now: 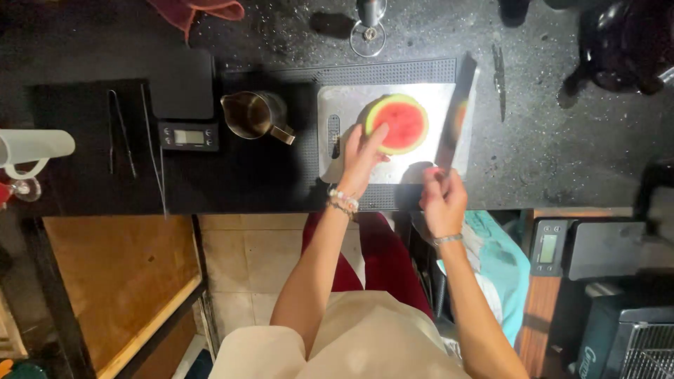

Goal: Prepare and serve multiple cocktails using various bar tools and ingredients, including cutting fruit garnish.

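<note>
A half watermelon (398, 123) sits cut face up on a pale cutting board (428, 98), which lies on a dark ribbed mat (393, 72) on the black counter (547, 147). The left hand (363, 156) rests on the melon's near-left rind, fingers curved against it to steady it. The right hand (442, 200) is clenched around the handle of a large knife (460, 116), whose broad blade runs up along the board's right edge, just beside the melon and apart from it. Nothing lies between blade and fruit. Left of the board stands one steel pitcher (254, 114), its handle turned toward the board, and beyond it one small digital scale (187, 105) with a dark platform. Farther left lie two thin metal tools (121, 133) — long tongs and a rod, by the look of them — and at the far left edge one white jug (31, 147). Behind the board stands one stemmed glass (368, 31), its bowl cut off by the frame, and a red cloth (203, 10) lies at the counter's back. To the right of the knife a second, slimmer knife (499, 81) lies on the bare counter. Below the counter at right sits a second scale (562, 247) — two scales in all — beside a teal cloth (502, 263).
</note>
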